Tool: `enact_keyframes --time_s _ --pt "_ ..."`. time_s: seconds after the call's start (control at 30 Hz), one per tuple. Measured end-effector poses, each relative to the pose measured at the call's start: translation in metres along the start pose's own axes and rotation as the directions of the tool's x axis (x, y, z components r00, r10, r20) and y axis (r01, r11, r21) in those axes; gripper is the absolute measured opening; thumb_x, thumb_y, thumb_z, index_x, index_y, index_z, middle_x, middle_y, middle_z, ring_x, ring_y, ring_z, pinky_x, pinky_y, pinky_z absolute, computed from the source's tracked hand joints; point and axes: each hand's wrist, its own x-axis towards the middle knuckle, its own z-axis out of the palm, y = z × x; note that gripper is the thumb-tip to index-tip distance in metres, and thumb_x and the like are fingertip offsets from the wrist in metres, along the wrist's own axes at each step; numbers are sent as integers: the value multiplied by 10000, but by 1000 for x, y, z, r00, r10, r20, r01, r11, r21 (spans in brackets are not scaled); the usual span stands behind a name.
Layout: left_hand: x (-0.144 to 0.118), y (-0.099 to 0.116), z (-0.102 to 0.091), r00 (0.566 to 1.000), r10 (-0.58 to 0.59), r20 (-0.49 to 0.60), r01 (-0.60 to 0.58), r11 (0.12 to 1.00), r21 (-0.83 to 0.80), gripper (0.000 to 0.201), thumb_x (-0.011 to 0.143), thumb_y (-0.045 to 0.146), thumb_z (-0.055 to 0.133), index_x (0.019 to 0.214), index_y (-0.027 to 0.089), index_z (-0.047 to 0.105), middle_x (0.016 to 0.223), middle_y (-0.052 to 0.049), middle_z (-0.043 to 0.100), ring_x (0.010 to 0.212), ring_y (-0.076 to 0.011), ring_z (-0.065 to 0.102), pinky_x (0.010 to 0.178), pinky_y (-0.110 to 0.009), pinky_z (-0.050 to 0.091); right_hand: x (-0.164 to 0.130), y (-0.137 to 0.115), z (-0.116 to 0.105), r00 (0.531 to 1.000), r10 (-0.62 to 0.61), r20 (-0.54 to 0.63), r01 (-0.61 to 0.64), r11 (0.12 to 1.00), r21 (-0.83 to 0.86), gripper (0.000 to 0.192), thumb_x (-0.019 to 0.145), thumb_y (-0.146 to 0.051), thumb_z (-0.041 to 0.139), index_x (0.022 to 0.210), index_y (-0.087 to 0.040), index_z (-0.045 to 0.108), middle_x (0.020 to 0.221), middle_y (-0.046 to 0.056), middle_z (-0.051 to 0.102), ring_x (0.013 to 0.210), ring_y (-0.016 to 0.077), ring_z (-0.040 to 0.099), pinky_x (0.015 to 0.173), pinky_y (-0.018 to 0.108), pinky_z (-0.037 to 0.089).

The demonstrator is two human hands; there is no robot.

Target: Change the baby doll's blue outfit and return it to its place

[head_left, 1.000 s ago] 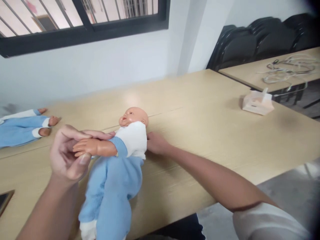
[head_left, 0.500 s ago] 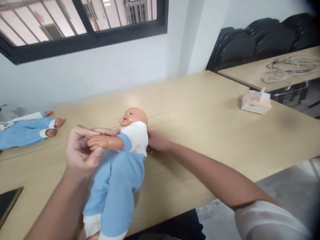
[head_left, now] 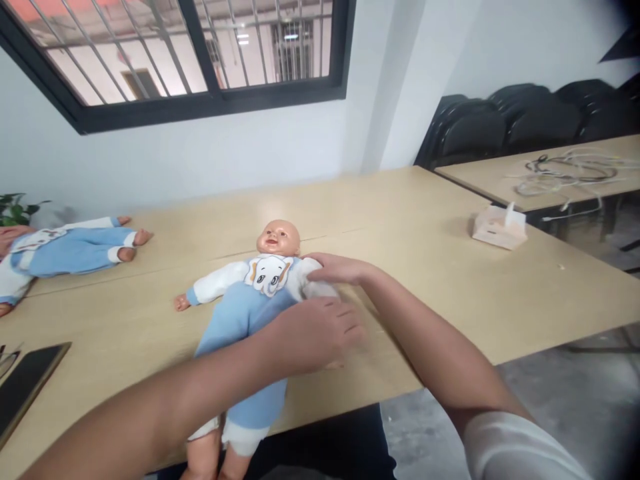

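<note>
A baby doll (head_left: 250, 310) in blue trousers and a white top with an elephant face on the chest lies on its back on the table. My right hand (head_left: 343, 269) holds the white sleeve at the doll's shoulder on the right side of the view, thumb on top. Across the doll's waist reaches my left forearm, and my left hand (head_left: 313, 337) is closed over the lower part of that same arm, its fingers slightly blurred. That doll arm is mostly hidden by my left hand. The doll's other arm lies stretched out to the left.
A second doll (head_left: 75, 250) in similar clothes lies at the left. A dark tablet-like object (head_left: 30, 383) and glasses (head_left: 7, 360) are at the lower left. A tissue box (head_left: 499, 227) stands at the right; cables (head_left: 565, 173) lie on another table near stacked black chairs (head_left: 473, 133).
My left hand has let go of the doll's near hand and crossed right to its other arm. The doll has turned from its side onto its back. My right hand has come up onto the sleeve.
</note>
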Motion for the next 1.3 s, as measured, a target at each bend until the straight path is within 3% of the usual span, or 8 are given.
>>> enact_keyframes --time_s 0.2,0.33,0.47,0.6,0.73,0.9,1.13,1.3 --pt "-103 -11 -18 918 -367 -151 324 914 -245 215 955 295 629 1165 267 667 1151 -35 747 1075 -256 691 959 -409 529 9 10 -21 969 -176 -174 121 950 -288 464 811 -164 661 1275 -155 675 1312 103 700 1144 258 649 989 345 502" --pt "-195 12 8 666 -628 -402 537 778 -325 57 935 202 613 966 233 649 924 -31 731 896 -222 683 852 -355 515 -1 -3 -11 914 -253 -318 36 830 -557 474 864 -186 645 1335 -131 642 1362 164 651 1208 327 598 1061 437 434" --pt "-243 60 47 513 -760 -399 645 648 -406 29 942 194 601 938 223 600 835 -27 684 813 -209 646 761 -335 502 -52 -35 69 831 -453 -323 54 644 -763 396 967 -296 591 1344 -179 629 1192 172 691 1127 356 604 997 487 430" --pt "-241 89 71 517 -800 -303 689 599 -408 44 978 254 581 979 225 613 913 -47 710 873 -219 658 798 -351 510 -122 -46 196 847 -478 233 453 419 -787 275 976 -422 638 1210 -282 673 1026 75 710 942 272 631 837 407 486" --pt "-227 92 85 503 -802 -324 726 595 -346 109 992 295 584 1054 217 627 936 -48 720 887 -224 671 806 -354 507 -146 -23 267 823 -530 203 306 114 -945 213 1015 -251 570 1203 -218 664 1085 97 685 1007 274 605 816 413 501" --pt "-215 87 96 455 -727 -514 788 598 -148 93 986 268 591 1021 205 650 822 -14 715 755 -195 668 738 -330 476 -139 -4 267 782 -604 154 231 51 -972 228 1045 -238 526 1219 -167 654 1217 110 668 1020 248 599 838 403 526" --pt "-210 87 93 387 -635 -669 781 611 -128 69 946 160 604 963 206 654 828 -5 742 738 -172 679 741 -309 488 -144 -7 275 785 -619 -3 210 270 -940 323 968 -168 601 1291 -184 613 1235 110 671 1050 253 634 888 412 548" --pt "-219 104 91 526 -524 -670 565 804 -185 93 931 139 629 974 222 632 869 -7 742 776 -161 677 779 -299 509 -143 -4 283 737 -655 -167 183 431 -883 320 969 -213 627 1289 -195 610 1250 132 662 1062 254 662 894 402 566"
